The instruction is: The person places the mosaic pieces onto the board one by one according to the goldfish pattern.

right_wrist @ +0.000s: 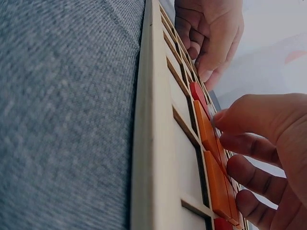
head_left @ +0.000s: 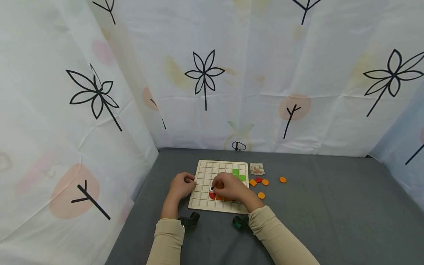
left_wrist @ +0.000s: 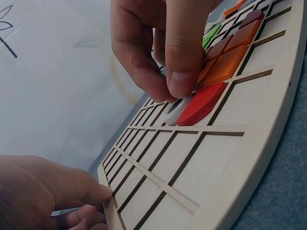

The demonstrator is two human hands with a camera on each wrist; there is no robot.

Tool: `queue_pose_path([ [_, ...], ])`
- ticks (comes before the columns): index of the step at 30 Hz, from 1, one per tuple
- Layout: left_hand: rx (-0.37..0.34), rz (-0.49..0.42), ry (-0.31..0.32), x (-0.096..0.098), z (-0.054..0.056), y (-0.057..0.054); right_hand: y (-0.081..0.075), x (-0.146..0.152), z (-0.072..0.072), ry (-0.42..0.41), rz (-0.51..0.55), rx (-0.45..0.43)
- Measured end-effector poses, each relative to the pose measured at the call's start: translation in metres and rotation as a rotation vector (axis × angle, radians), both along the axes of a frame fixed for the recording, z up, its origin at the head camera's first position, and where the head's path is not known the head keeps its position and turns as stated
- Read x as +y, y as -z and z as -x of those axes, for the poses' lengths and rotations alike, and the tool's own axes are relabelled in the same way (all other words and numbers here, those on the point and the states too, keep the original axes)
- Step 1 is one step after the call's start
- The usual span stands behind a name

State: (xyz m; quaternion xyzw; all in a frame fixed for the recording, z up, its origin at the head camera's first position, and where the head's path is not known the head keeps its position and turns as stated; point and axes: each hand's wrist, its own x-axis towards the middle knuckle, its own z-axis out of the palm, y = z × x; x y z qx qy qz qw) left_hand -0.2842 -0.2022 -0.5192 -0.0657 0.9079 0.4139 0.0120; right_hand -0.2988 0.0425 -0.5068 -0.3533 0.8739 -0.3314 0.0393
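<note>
A light wooden grid board (head_left: 202, 204) lies on the table. At its left rim is my left hand (head_left: 181, 186), gripping the edge, fingertip on the rim and other fingers curled beside it in the left wrist view. My right hand (head_left: 230, 186) reaches over the middle of the board and pinches a white round piece with a black centre (left_wrist: 171, 113) between thumb and fingertip. Directly beside that piece lies a red rounded piece (left_wrist: 202, 103). Orange square pieces (left_wrist: 229, 63) sit in the adjoining squares, partly hidden by the right hand in the head view. Green squares (head_left: 235, 171) lie farther back.
Right of the board are loose orange round pieces (head_left: 261, 195), an orange square (head_left: 253, 182) and a red piece (head_left: 259, 179). A small patterned card (head_left: 257, 169) lies at the back right corner. A white printed curtain (head_left: 265, 73) hangs behind the grey table (head_left: 331, 206).
</note>
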Motion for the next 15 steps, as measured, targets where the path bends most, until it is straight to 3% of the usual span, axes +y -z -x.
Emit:
queue_pose_path([
  [9,0.008,0.006,-0.005,0.000,0.000,0.000,-0.001,0.001,0.001,0.013,0.005,-0.027],
  [15,0.007,0.004,-0.007,0.000,0.001,0.000,-0.005,0.018,0.001,0.041,0.035,-0.043],
])
